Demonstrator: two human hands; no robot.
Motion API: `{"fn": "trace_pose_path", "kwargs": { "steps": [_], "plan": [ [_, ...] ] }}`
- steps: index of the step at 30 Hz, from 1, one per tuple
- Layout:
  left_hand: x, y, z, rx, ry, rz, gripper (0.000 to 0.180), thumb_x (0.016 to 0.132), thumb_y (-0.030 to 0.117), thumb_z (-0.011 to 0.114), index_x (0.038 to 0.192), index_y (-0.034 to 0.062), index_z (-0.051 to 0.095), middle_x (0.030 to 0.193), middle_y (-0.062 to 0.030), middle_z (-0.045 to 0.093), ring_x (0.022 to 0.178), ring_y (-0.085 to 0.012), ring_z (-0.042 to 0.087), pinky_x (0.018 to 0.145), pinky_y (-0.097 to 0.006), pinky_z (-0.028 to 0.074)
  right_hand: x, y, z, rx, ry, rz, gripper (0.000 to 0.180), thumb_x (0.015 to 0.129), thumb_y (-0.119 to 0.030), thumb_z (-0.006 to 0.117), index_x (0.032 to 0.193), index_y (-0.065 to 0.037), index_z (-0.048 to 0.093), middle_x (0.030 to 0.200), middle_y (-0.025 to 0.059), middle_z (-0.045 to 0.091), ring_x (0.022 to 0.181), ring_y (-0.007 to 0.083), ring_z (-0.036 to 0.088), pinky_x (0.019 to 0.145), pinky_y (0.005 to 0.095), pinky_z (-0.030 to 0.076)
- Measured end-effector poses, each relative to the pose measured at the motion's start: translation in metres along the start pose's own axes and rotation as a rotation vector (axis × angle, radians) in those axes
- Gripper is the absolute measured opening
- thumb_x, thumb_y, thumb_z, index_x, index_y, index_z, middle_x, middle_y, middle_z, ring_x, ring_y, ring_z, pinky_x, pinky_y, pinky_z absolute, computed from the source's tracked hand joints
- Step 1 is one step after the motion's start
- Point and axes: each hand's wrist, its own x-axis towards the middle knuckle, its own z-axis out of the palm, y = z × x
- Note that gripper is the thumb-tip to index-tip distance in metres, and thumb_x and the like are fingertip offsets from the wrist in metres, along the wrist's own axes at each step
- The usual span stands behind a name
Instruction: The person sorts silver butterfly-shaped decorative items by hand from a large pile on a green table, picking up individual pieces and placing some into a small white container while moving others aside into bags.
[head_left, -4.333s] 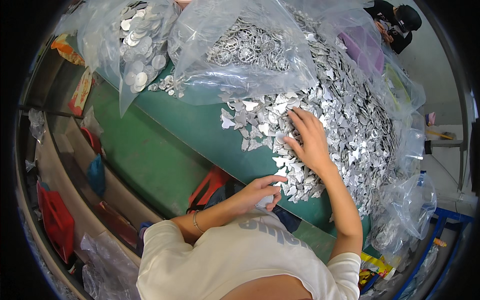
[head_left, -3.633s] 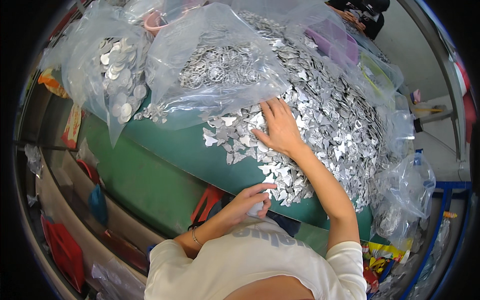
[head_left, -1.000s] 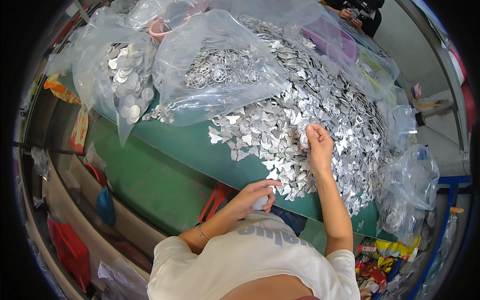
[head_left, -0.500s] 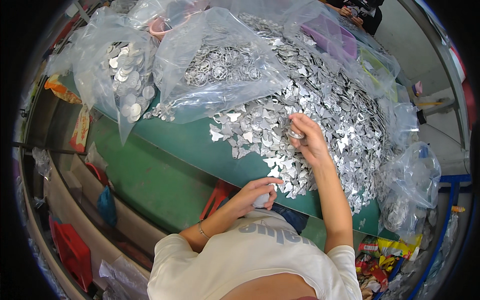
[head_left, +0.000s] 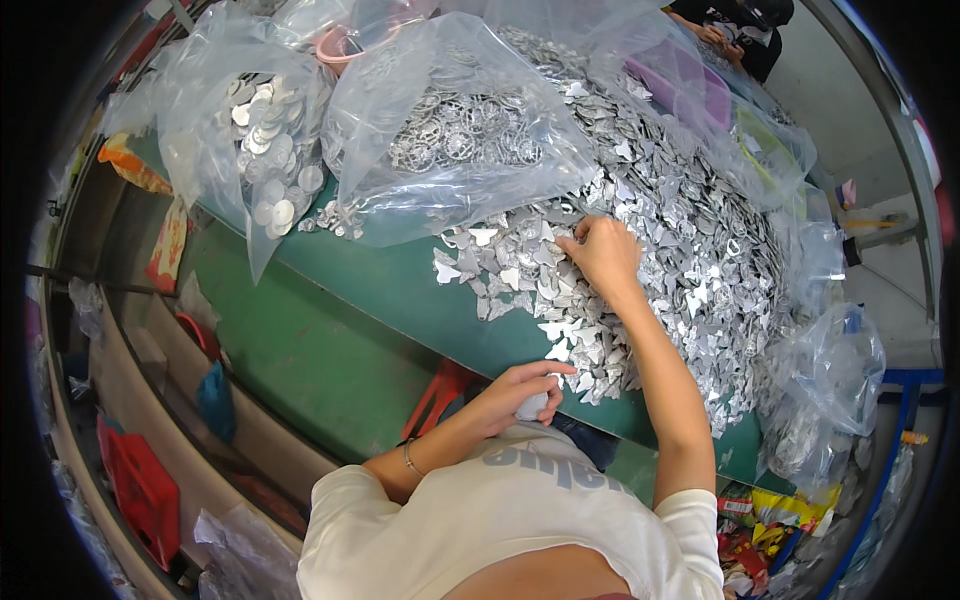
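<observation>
Overhead, right hand (head_left: 603,255) pinches silver pieces (head_left: 700,230) beside 2 clear bags (head_left: 450,140); left hand (head_left: 520,392) cups some.

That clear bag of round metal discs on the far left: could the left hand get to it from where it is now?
Probably yes: the left hand sits at the table edge, and bare green table lies between it and the bag of discs.

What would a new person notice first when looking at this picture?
First comes the big heap of small silver butterfly-shaped metal pieces, spread over the right of the green table. The right hand rests on the heap's near edge, while the left hand is closed around a small pale object near the person's chest. Behind, clear plastic bags hold round silver discs on the left and ring-like metal parts in the middle.
</observation>
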Motion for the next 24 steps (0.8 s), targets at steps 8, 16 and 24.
{"fn": "trace_pose_path", "kwargs": {
  "steps": [8, 16, 24],
  "plan": [
    [0.000, -0.001, -0.001, 0.021, 0.009, 0.004, 0.032, 0.092, 0.012, 0.044, 0.122, 0.0003, 0.045, 0.069, -0.0058, 0.048, 0.058, -0.0117, 0.046, 0.057, -0.028, 0.043, -0.003, -0.006, 0.006, 0.024, 0.100, -0.141, 0.022, 0.071, -0.023, 0.070, 0.080, -0.004, 0.064, 0.059, 0.0075, 0.059, 0.060, 0.0239, 0.060, 0.057, 0.0357, 0.046],
    [0.000, -0.002, 0.001, 0.012, 0.030, 0.009, 0.032, 0.091, 0.011, 0.043, 0.122, -0.0001, 0.045, 0.068, -0.0054, 0.048, 0.058, -0.0116, 0.046, 0.057, -0.027, 0.043, -0.005, 0.042, -0.036, 1.901, -0.266, 0.180, 0.024, 0.079, -0.008, 0.052, 0.100, 0.003, 0.049, 0.079, 0.0111, 0.056, 0.055, 0.0148, 0.052, 0.049, 0.0228, 0.047],
    [0.001, -0.001, 0.000, 0.005, 0.025, -0.006, 0.032, 0.092, 0.010, 0.043, 0.122, -0.0003, 0.045, 0.069, -0.0058, 0.048, 0.058, -0.0119, 0.046, 0.057, -0.027, 0.042, -0.006, 0.041, -0.022, 2.019, -0.463, 0.268, 0.030, 0.084, -0.024, 0.054, 0.105, -0.002, 0.052, 0.080, 0.0094, 0.057, 0.066, 0.0218, 0.057, 0.051, 0.0267, 0.048]
  ]
}}
